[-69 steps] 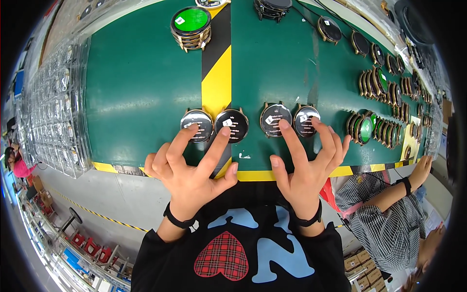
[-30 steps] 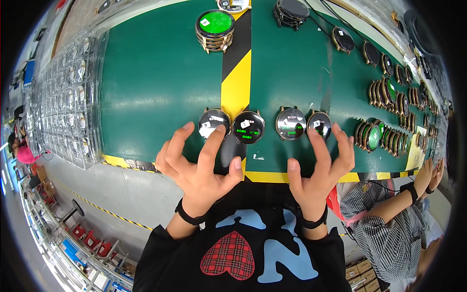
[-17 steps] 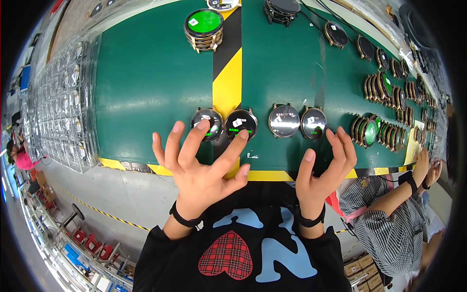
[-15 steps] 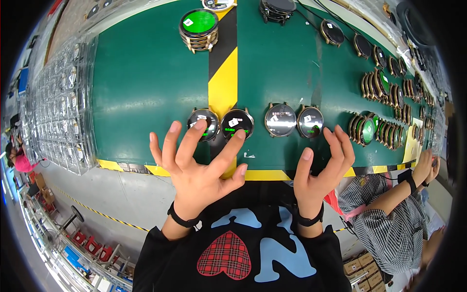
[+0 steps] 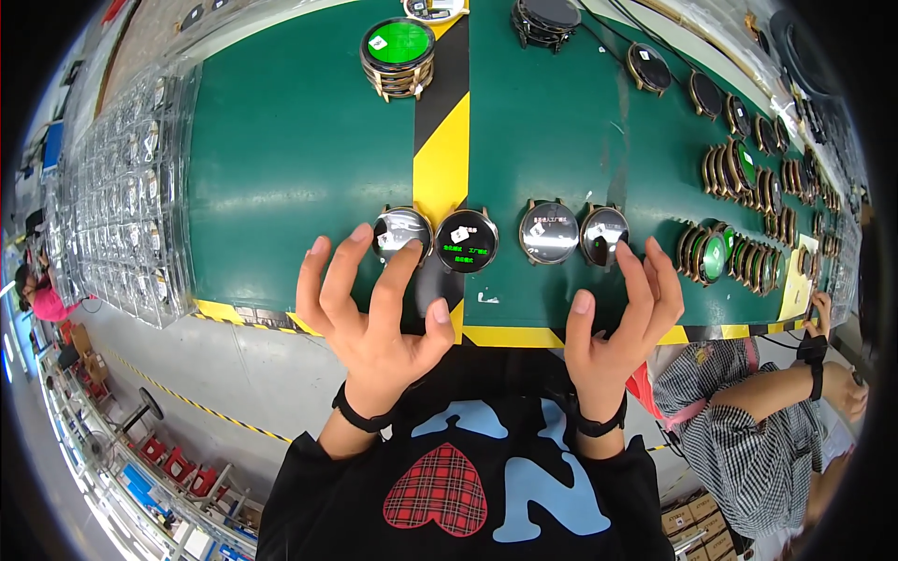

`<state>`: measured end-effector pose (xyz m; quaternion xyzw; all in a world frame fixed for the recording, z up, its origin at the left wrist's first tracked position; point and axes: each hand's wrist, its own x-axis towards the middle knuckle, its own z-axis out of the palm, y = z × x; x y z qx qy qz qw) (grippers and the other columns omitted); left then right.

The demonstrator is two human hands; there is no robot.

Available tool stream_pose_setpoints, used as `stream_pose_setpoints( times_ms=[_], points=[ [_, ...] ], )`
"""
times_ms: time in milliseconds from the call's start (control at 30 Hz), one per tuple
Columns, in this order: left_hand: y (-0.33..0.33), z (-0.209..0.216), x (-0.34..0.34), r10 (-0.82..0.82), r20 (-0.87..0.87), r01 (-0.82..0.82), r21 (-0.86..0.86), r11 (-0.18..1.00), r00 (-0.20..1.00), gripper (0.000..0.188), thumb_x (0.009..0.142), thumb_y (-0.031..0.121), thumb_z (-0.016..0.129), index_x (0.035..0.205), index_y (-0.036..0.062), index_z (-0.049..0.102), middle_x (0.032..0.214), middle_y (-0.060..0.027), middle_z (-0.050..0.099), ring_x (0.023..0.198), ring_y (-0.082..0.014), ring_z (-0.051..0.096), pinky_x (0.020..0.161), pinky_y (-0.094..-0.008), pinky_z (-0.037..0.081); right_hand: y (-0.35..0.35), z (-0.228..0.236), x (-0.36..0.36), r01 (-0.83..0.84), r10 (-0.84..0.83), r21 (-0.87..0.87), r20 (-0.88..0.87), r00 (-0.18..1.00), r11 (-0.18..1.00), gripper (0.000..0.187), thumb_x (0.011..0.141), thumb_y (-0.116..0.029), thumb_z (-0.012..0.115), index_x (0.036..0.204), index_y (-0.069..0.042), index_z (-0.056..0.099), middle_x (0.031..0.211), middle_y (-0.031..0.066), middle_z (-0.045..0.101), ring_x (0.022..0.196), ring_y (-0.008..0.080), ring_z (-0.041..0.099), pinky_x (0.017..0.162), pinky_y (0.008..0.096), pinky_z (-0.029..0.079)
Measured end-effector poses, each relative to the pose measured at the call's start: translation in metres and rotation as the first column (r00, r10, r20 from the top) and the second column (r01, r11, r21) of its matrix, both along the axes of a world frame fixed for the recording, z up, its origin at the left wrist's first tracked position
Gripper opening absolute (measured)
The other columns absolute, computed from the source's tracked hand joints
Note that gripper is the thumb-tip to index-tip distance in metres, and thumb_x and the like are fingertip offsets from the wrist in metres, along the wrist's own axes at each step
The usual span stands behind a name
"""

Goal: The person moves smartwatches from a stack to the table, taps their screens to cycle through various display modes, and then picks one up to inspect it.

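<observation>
Several round watch bodies lie in a row near the front of the green bench point(image 5: 290, 159): one at the left point(image 5: 400, 234), a dark lit one point(image 5: 467, 241), a grey one point(image 5: 549, 232) and one at the right point(image 5: 603, 236). My left hand point(image 5: 374, 313) hovers with fingers spread just in front of the two left ones, holding nothing. My right hand point(image 5: 617, 318) is also spread and empty, its fingertips near the rightmost watch body.
A stack of rings with a green disc point(image 5: 398, 56) stands at the back. Rows of upright watch cases point(image 5: 739, 252) fill the right side. Clear plastic trays point(image 5: 122, 206) line the left edge. Another person in a checked shirt point(image 5: 758, 430) works at lower right.
Both hands have drawn back from the watch bodies toward me; fingers that rested on the row now hover short of it, spread.
</observation>
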<state>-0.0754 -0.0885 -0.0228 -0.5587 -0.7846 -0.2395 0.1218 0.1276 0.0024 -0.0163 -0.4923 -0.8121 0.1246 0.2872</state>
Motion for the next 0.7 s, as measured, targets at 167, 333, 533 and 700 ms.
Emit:
stream_pose_setpoints(
  times_ms=[167,333,533,700],
  points=[
    [0.002,-0.003,0.001,0.020,0.057,-0.022,0.026,0.999,0.998,0.039,0.085,0.046,0.061,0.111,0.0206,0.074,0.140,-0.0110,0.050,0.134,-0.0398,0.038,0.110,-0.0566,0.034,0.002,0.003,-0.002,-0.071,0.067,0.049,0.092,0.994,0.996,0.046,0.091,-0.020,0.068,0.132,-0.001,0.060,0.145,0.0215,0.043,0.132,0.0373,0.042,0.109,0.0474,0.040],
    [0.004,0.000,0.000,-0.134,-0.060,0.135,0.006,0.991,0.989,0.037,0.084,0.050,0.062,0.112,0.0300,0.074,0.143,-0.0093,0.047,0.137,-0.0382,0.036,0.113,-0.0584,0.030,0.003,0.000,-0.002,-0.057,0.055,0.043,0.052,0.997,0.997,0.045,0.089,-0.021,0.069,0.130,-0.001,0.061,0.144,0.0218,0.043,0.132,0.0381,0.042,0.109,0.0483,0.040],
    [0.009,0.007,-0.001,-0.184,-0.049,0.180,-0.072,0.981,0.982,0.036,0.085,0.051,0.061,0.111,0.0310,0.074,0.142,-0.0096,0.048,0.137,-0.0377,0.036,0.116,-0.0589,0.026,0.003,-0.002,-0.001,-0.061,0.057,0.054,0.065,0.996,0.997,0.046,0.088,-0.022,0.070,0.129,-0.002,0.061,0.145,0.0210,0.044,0.132,0.0381,0.042,0.109,0.0484,0.038],
    [-0.003,-0.005,-0.004,-0.148,0.031,0.143,0.124,0.982,0.989,0.037,0.087,0.048,0.058,0.109,0.0225,0.074,0.139,-0.0119,0.051,0.136,-0.0385,0.039,0.114,-0.0578,0.029,0.003,0.002,-0.005,-0.093,0.086,0.066,0.102,0.991,0.994,0.048,0.087,-0.026,0.071,0.129,-0.006,0.062,0.147,0.0210,0.044,0.132,0.0384,0.042,0.109,0.0495,0.034]
  ],
)
